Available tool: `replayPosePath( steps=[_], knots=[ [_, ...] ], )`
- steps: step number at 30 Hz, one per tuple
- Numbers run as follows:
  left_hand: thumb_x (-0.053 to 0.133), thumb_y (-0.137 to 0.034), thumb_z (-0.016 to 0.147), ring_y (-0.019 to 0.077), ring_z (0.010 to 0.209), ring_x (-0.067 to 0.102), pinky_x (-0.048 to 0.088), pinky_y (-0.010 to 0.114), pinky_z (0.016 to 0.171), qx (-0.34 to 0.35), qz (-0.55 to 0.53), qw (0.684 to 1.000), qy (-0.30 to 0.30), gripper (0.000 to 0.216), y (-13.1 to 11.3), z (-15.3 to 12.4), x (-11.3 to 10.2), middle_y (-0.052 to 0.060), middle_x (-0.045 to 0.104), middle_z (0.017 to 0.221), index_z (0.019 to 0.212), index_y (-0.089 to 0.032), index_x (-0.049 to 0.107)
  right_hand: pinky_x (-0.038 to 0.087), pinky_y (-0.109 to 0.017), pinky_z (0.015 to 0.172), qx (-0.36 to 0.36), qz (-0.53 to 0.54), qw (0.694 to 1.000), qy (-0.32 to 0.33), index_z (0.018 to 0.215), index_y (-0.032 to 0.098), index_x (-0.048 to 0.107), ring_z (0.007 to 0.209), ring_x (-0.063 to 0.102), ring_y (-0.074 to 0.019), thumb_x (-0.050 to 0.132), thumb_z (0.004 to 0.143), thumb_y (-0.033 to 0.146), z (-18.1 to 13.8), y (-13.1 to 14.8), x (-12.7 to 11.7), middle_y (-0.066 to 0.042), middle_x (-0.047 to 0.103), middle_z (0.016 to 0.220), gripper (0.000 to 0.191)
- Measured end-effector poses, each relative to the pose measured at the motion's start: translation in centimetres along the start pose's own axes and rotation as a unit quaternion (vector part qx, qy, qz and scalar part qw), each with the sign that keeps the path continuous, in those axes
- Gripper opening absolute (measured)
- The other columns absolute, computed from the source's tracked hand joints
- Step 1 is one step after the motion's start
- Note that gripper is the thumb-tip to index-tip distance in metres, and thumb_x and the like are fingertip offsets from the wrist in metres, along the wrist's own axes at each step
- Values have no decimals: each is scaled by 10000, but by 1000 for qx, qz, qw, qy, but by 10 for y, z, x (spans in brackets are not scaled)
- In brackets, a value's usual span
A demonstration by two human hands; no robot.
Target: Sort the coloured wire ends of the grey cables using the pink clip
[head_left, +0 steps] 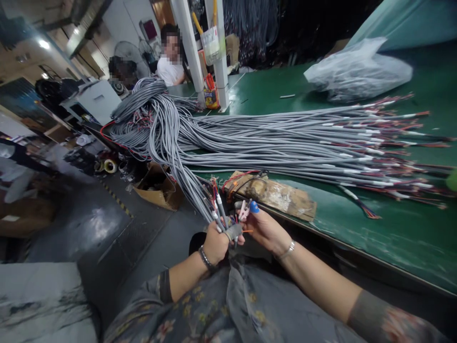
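My left hand (pixel 217 244) is closed around the ends of several grey cables (pixel 196 195) in front of my body, its thumb wrapped in grey tape or cloth. Thin coloured wires (pixel 233 219) stick out of the stripped cable ends beside that thumb. Just to the right, my right hand (pixel 266 229) has its fingers pinched together, with a blue cover on one fingertip. A small pale pink piece (pixel 243 210) shows at those fingers; its exact kind is unclear. An orange wire (pixel 247 231) points from the left thumb towards the right palm.
A long pile of grey cables (pixel 257 138) with bared ends covers much of the green table (pixel 400 233). A worn wooden block (pixel 282 195) lies at the near edge. Behind are a plastic bag (pixel 357 71), a white post (pixel 191 47) and a seated person (pixel 170 66). A cardboard box (pixel 159 188) stands below.
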State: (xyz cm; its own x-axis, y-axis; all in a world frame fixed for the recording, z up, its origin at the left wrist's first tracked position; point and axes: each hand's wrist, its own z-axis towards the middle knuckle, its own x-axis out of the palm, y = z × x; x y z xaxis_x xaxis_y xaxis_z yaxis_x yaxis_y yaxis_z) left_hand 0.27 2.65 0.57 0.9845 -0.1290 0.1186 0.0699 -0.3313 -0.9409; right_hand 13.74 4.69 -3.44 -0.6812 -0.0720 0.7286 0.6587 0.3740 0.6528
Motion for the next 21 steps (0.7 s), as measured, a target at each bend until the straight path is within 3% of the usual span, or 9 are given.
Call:
replayPosePath(
  steps=[9, 14, 18, 21],
  knots=[
    [765, -523, 557, 130, 418, 569, 377, 204, 405, -1, 12, 1000, -7, 419, 6, 1, -2, 12, 592, 459, 631, -144, 605, 434, -270, 541, 4, 30, 998, -56, 796, 204, 695, 572, 528, -136, 775, 601, 575, 0, 5, 8, 2, 627, 657, 427],
    [748, -540, 605, 120, 418, 562, 402, 211, 428, 30, 22, 999, 2, 424, 11, -2, -11, 13, 601, 479, 608, -150, 584, 461, -258, 582, 25, 6, 1000, -12, 767, 205, 665, 616, 542, -121, 710, 622, 658, -16, 6, 2, -14, 634, 736, 478],
    [717, -550, 653, 119, 424, 556, 416, 220, 447, 55, 37, 998, 6, 427, 14, -6, -14, 23, 604, 480, 578, -153, 579, 441, -243, 584, 28, -82, 996, 19, 785, 196, 663, 597, 544, -107, 870, 501, 468, -36, 3, 3, 2, 639, 709, 445],
    [724, -555, 639, 121, 416, 547, 420, 226, 450, 56, 38, 998, -2, 429, 13, -6, -12, 23, 601, 470, 570, -157, 581, 461, -298, 649, 18, -126, 992, 13, 742, 200, 632, 671, 597, -160, 831, 594, 421, -43, 2, 12, -13, 658, 691, 332]
  ],
)
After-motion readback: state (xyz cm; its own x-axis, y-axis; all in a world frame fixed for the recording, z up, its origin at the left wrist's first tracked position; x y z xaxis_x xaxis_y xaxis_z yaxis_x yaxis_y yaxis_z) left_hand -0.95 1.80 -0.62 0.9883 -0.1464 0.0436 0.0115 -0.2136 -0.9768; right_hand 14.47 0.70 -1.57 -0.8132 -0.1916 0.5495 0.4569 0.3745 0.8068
